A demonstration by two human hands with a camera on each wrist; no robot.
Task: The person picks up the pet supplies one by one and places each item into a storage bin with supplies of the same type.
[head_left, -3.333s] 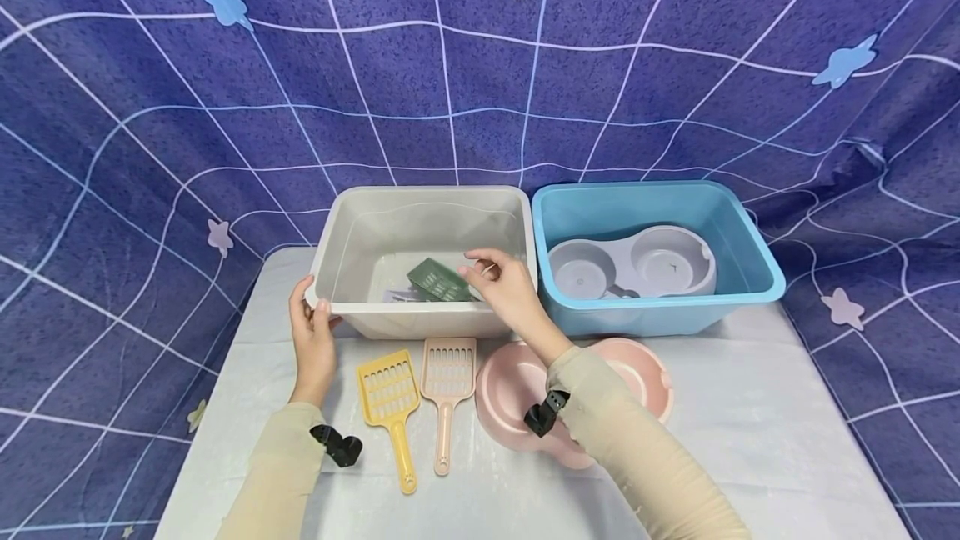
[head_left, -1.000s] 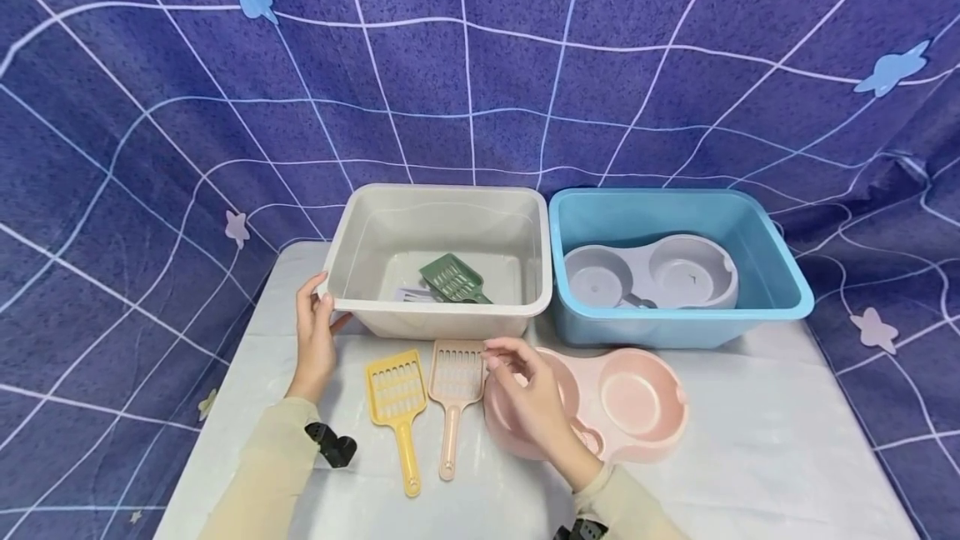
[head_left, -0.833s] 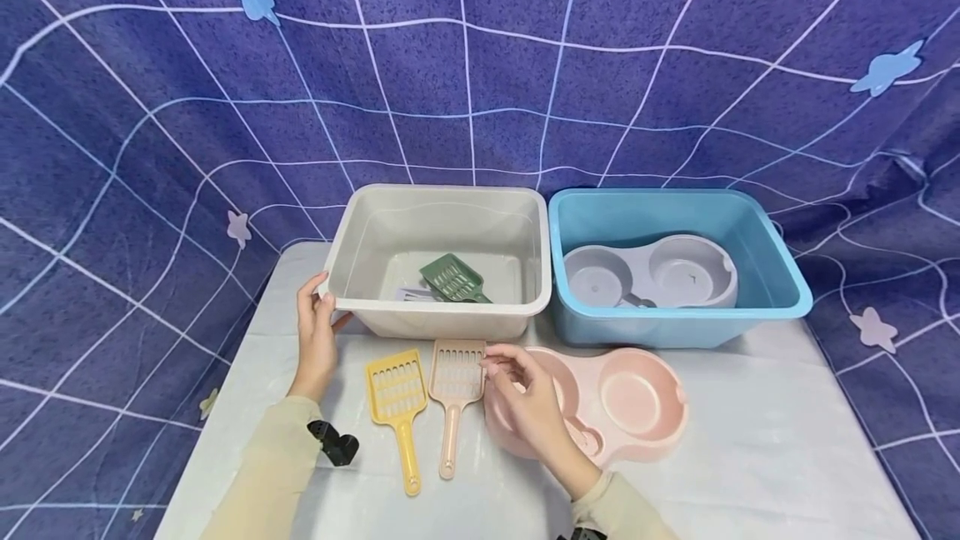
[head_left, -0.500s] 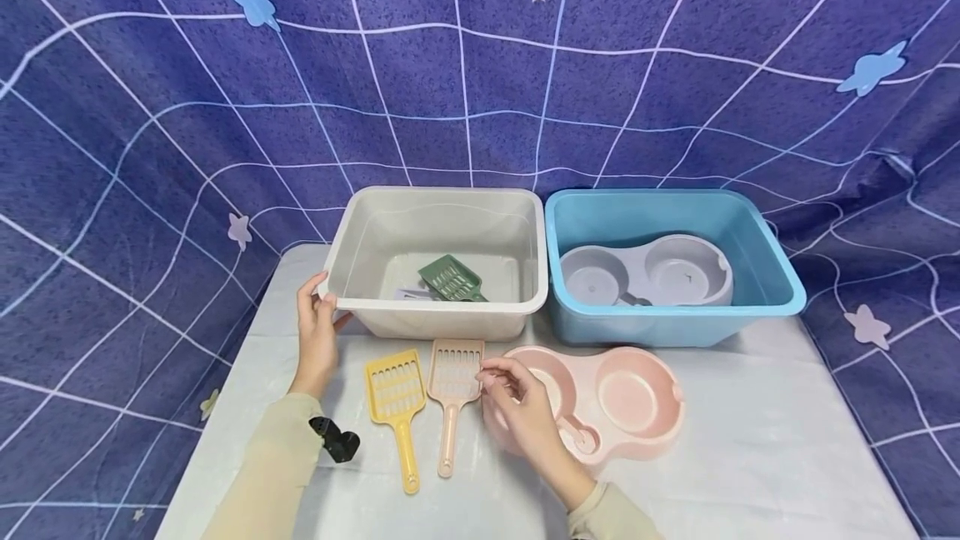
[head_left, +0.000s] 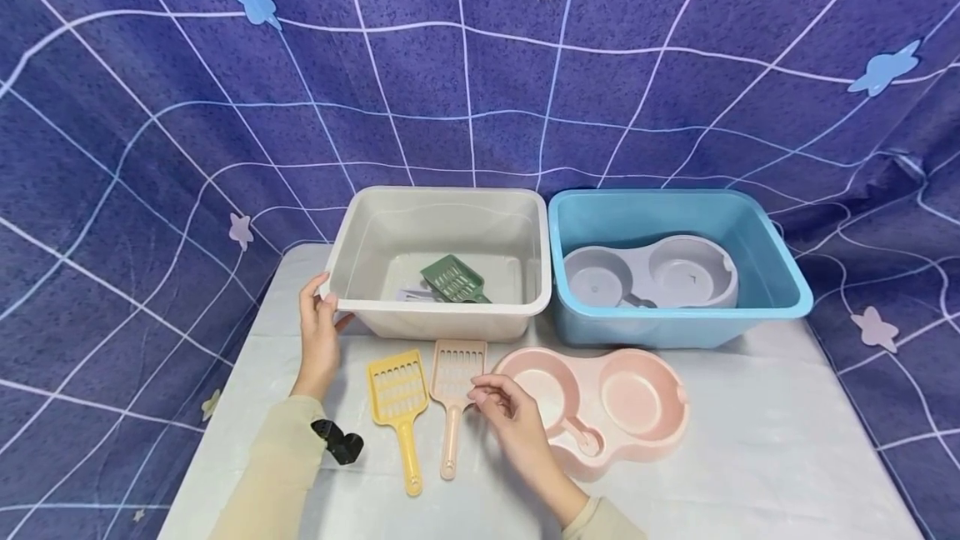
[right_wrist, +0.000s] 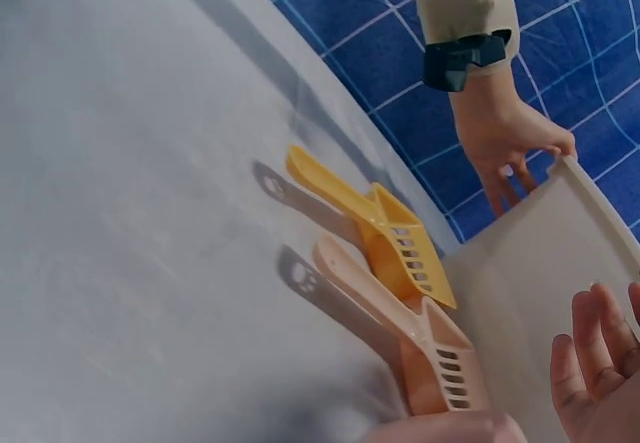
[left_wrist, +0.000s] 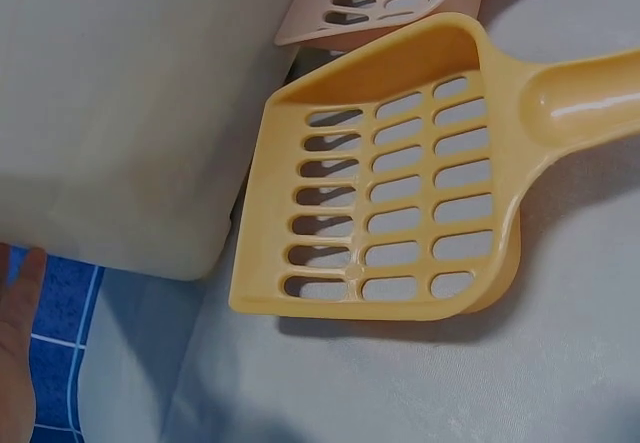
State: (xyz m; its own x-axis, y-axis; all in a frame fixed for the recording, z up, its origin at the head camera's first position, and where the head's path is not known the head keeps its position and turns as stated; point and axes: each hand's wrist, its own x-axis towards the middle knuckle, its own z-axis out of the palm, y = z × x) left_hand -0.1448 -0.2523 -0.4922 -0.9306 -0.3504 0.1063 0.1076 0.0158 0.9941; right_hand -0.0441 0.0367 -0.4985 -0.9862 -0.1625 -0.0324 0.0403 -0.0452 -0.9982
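At the front left corner of the light grey litter box [head_left: 438, 324], my left hand [head_left: 318, 348] grips the rim with fingers and thumb. Inside the box lies a green litter scoop [head_left: 452, 278], over a pale greyish item [head_left: 412, 295] partly hidden by it. My right hand [head_left: 517, 425] hovers with loosely bent fingers over the table, just right of a pink litter scoop [head_left: 450, 423], and holds nothing. A yellow litter scoop [head_left: 405, 440] lies left of the pink one, both with handles toward me.
Right of the grey box stands a blue litter box [head_left: 660, 332] holding a lavender double bowl [head_left: 684, 277]. In front of it, a pink double bowl [head_left: 633, 394] sits on the white-covered table [head_left: 757, 432]. A blue patterned curtain [head_left: 480, 140] hangs behind and at the sides.
My right hand has come out of the grey box, passed over the pink double bowl and moved left and nearer to me beside the pink scoop. My left hand keeps its grip.
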